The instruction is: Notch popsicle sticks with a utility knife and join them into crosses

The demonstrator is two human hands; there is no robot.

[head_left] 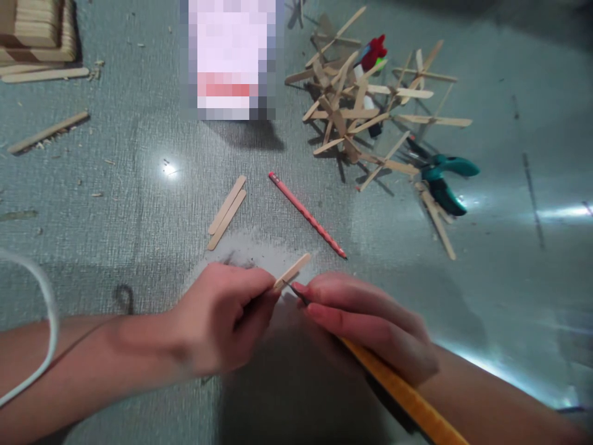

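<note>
My left hand is closed in a pinch on a short wooden craft stick that points up and to the right. My right hand is wrapped round a yellow-handled cutter, whose dark blade tip touches the stick near my left fingertips. Both hands hover low over the grey-green mat at the near edge. A red pencil lies just beyond the hands. Two loose sticks lie side by side to its left.
A tangle of glued sticks sits at the back right with a red-topped bottle behind it. Teal-handled pliers lie beside it. Stacked sticks fill the back left corner. A blurred white box stands at the back centre. A white cable curves at left.
</note>
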